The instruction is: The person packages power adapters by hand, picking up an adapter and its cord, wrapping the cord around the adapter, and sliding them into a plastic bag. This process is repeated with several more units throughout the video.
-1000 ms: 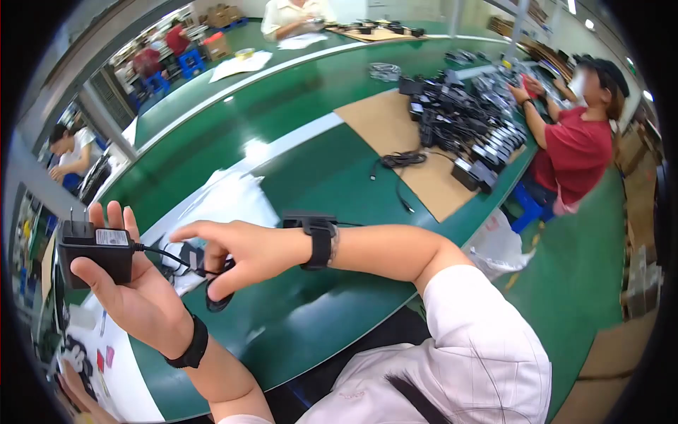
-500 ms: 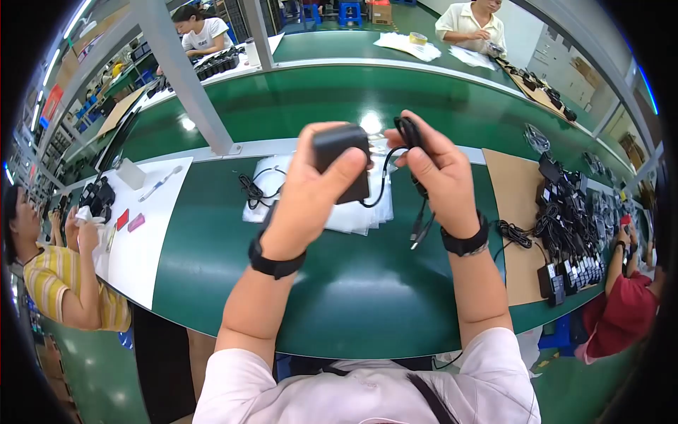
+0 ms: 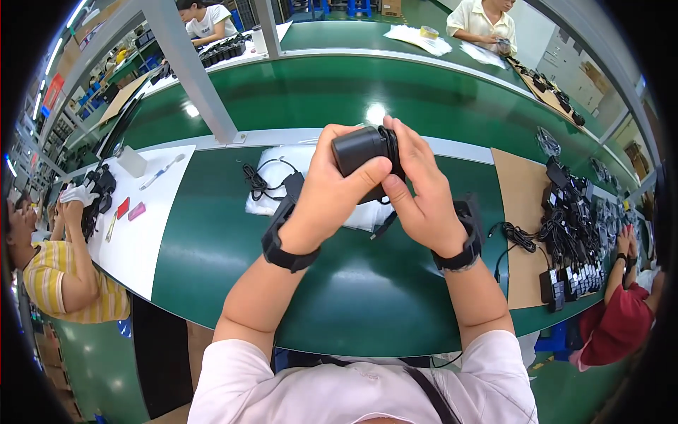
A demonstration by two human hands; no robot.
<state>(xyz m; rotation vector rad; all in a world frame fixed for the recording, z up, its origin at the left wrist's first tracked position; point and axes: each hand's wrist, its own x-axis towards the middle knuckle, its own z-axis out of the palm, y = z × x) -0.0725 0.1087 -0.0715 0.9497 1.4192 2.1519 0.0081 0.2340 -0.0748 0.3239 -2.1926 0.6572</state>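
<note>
My left hand [image 3: 318, 194] is wrapped round a black power adapter [image 3: 357, 150], its thumb across the near side. Pressed against the adapter's right side is a bundled black cable [image 3: 390, 148], pinned there by the fingers and thumb of my right hand [image 3: 429, 201]. Below my hands dangles the cable's end with a connector [image 3: 382, 227]. Behind them clear plastic bags [image 3: 261, 203] lie on the green table [image 3: 353, 297]. On those bags, left of my left hand, rests another black cable [image 3: 258, 185] with a small black block.
At right, a cardboard sheet [image 3: 519, 184] carries a pile of black adapters and cables [image 3: 565, 233]. A white sheet [image 3: 152, 226] at left holds a white container [image 3: 131, 162] and a brush [image 3: 162, 172]. A metal post [image 3: 191, 78] rises beyond the table. Co-workers sit around.
My right hand has moved left and brought the bundled cable from apart to against the adapter. My left hand still holds the adapter. The view has shifted slightly.
</note>
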